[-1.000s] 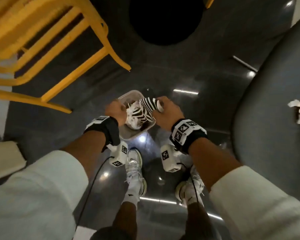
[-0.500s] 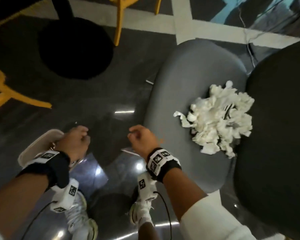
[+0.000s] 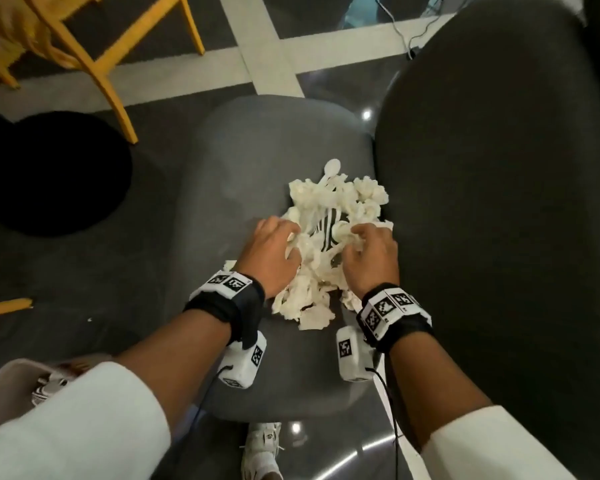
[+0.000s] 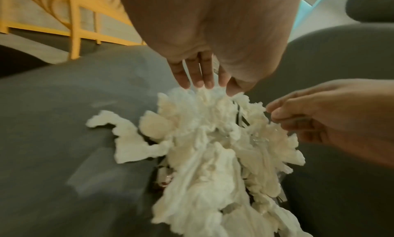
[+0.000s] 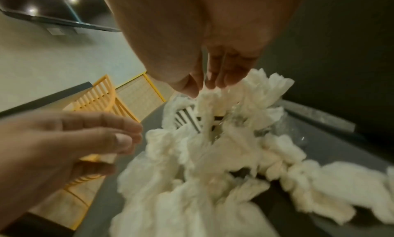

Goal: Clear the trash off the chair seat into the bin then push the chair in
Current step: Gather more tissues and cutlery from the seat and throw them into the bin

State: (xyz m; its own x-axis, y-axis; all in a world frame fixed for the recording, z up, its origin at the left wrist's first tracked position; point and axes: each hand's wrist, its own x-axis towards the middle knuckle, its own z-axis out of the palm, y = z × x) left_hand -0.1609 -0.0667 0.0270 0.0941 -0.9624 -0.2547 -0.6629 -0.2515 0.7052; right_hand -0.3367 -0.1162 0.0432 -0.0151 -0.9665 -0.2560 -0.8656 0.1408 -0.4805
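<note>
A heap of crumpled white tissue [image 3: 340, 199] lies on the grey chair seat [image 3: 243, 161], against the dark backrest [image 3: 499, 202]. A striped wrapper [image 3: 326, 225] and a white plastic spoon [image 3: 331, 168] are mixed into it. My left hand [image 3: 288, 240] digs into the heap's left side, its fingers curled on tissue [image 4: 209, 148]. From the right, my right hand [image 3: 357, 237] pinches tissue [image 5: 202, 164] between thumb and fingertips. The bin [image 3: 7, 379] stands on the floor at lower left, half hidden by my left sleeve, with trash inside.
A yellow wooden chair [image 3: 101, 64] stands at the far left and a black round base [image 3: 49, 174] sits on the dark floor left of the seat. My shoe [image 3: 262, 448] is just below the seat's near edge. Cables [image 3: 413, 36] run across the floor beyond the backrest.
A second ago both hands were over the bin with a striped wrapper. They have swung right to the chair and now grip the tissue heap.
</note>
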